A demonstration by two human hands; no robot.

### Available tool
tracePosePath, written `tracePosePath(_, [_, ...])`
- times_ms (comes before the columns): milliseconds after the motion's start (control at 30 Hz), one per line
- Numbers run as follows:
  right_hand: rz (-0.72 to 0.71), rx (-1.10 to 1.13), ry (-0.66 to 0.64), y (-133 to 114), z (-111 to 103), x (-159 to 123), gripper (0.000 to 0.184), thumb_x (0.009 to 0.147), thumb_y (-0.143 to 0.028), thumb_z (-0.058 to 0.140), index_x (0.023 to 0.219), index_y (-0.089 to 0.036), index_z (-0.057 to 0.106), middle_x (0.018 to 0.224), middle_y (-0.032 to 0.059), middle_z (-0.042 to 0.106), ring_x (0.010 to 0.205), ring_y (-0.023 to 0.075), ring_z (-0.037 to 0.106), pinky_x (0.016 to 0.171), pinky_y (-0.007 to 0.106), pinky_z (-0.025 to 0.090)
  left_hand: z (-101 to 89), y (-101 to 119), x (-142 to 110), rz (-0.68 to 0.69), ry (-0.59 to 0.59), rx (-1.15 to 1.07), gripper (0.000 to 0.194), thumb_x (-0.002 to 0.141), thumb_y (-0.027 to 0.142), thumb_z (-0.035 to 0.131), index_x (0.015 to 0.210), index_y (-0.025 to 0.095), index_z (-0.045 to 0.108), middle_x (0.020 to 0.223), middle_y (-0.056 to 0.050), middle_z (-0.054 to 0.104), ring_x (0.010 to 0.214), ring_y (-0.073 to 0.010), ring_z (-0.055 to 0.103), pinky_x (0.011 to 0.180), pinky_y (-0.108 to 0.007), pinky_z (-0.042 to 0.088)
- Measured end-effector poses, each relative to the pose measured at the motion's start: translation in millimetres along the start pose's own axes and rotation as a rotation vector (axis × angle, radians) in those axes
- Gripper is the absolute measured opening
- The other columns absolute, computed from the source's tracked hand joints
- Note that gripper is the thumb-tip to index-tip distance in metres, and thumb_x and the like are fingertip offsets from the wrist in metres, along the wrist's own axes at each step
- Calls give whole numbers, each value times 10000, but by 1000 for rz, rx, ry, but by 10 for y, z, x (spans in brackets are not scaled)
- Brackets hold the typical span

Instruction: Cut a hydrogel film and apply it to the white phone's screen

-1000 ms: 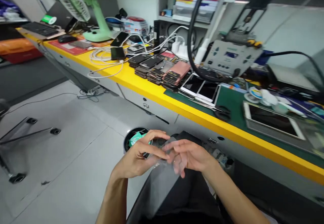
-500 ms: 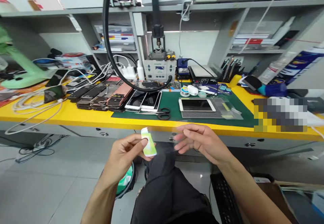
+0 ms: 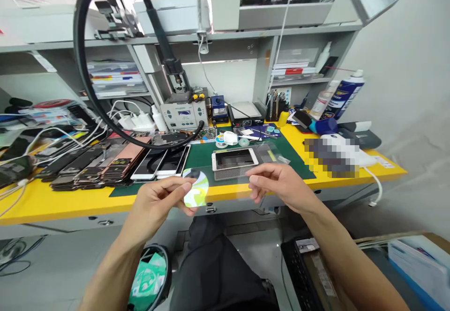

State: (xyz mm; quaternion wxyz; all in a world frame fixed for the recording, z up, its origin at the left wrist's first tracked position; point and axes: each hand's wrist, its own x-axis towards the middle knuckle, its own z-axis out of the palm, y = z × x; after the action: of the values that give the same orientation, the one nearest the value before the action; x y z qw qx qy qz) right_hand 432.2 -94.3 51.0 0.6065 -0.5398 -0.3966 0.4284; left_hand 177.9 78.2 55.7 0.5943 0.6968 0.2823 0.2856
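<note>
My left hand pinches a clear film at its left end, where a glossy green, yellow and white rounded label shows beyond the thumb. Faintly visible, the see-through film stretches across to my right hand. There the thumb and curled fingers close at its right edge, though the contact is hard to make out. Behind the film, a white-framed tablet or large phone lies face up on a grey perforated pad on the green mat.
Left of the mat are two white phones and stacks of phone parts. A hot-air station stands behind, its black hose arching overhead. Spray cans are at right. A bin sits below the yellow table edge.
The view has swung right. My left hand has turned the label so more of its face shows. My right hand's fingers, spread and blurred before, are now drawn together.
</note>
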Motion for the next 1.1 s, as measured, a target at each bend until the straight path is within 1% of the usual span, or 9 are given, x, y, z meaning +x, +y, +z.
tracePosePath(267, [-203,-101,307,-494,-682,158,362,696,-409,946,907,-142,823,676,44,760,554,169,721,529,265,642,237,607,964,265,-33,243,380,775,557,790,833,182,801,621,-77,757,538,-244,727,557,-341,622])
tracePosePath(367, [-134,-73,366,-464,-927,93,371,672,-389,967,904,-136,828,703,59,771,546,165,717,521,264,651,162,553,1215,353,-115,572,389,852,578,682,866,211,809,650,-70,768,515,-237,691,527,-324,563])
tracePosePath(467, [-59,-43,460,-364,-1096,47,376,663,-342,980,934,-132,825,721,62,771,556,168,727,522,254,657,75,346,1336,447,-318,857,432,868,573,647,1082,232,806,993,-100,824,747,-292,759,647,-342,577])
tracePosePath(567, [-36,9,535,-332,-1189,90,341,648,-311,987,871,-139,795,737,60,767,562,170,735,504,234,644,19,181,1384,515,-385,933,521,878,561,648,1285,245,729,1261,-117,760,880,-304,761,738,-341,573])
tracePosePath(667, [-25,13,554,-396,-1218,194,350,643,-300,978,874,-147,764,742,54,762,568,173,737,492,236,631,32,166,1422,517,-369,878,602,884,599,637,1390,275,644,1367,-113,704,628,-234,701,657,-353,558])
tracePosePath(767, [-9,-2,531,-476,-1216,253,350,646,-279,968,872,-161,727,742,48,760,593,193,752,517,258,637,116,195,1471,486,-398,864,632,908,615,611,1461,312,561,1462,-104,635,602,-218,676,667,-381,559])
tracePosePath(900, [17,-43,489,-520,-1179,266,362,669,-288,957,836,-187,653,713,35,770,590,207,759,526,275,636,250,95,1541,412,-346,663,659,891,609,657,1476,338,517,1483,-97,617,923,-313,745,762,-412,597])
tracePosePath(1000, [63,-115,350,-527,-1066,401,346,720,-335,931,829,-186,638,690,25,761,581,208,760,516,275,625,333,5,1573,192,-325,266,676,852,555,749,1447,313,539,1378,-100,698,1187,-337,698,922,-417,611])
tracePosePath(1100, [55,-172,171,-557,-866,668,310,788,-370,884,872,-182,652,708,3,742,588,183,754,521,258,609,390,-9,1574,-48,-342,-23,628,797,499,830,1351,290,622,1321,-107,739,1087,-328,754,890,-407,644])
